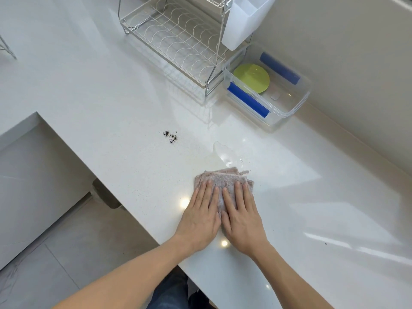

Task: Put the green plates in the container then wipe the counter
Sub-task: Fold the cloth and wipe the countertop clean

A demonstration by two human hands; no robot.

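A folded beige cloth (225, 177) lies flat on the white counter (111, 121). My left hand (199, 216) and my right hand (242, 216) press down on it side by side, palms flat, fingers stretched forward. Just beyond the cloth sits a puddle of clear water (225, 153). Dark crumbs (170, 136) are scattered to the puddle's left. Green plates (252, 78) lie inside a clear plastic container (299, 101) with blue clip handles, at the back right against the wall.
A wire dish rack (174, 39) with a white plastic cutlery holder (244, 21) stands at the back, left of the container. The counter's edge runs diagonally on the left, with floor below. A small dark speck (326, 243) lies on the right.
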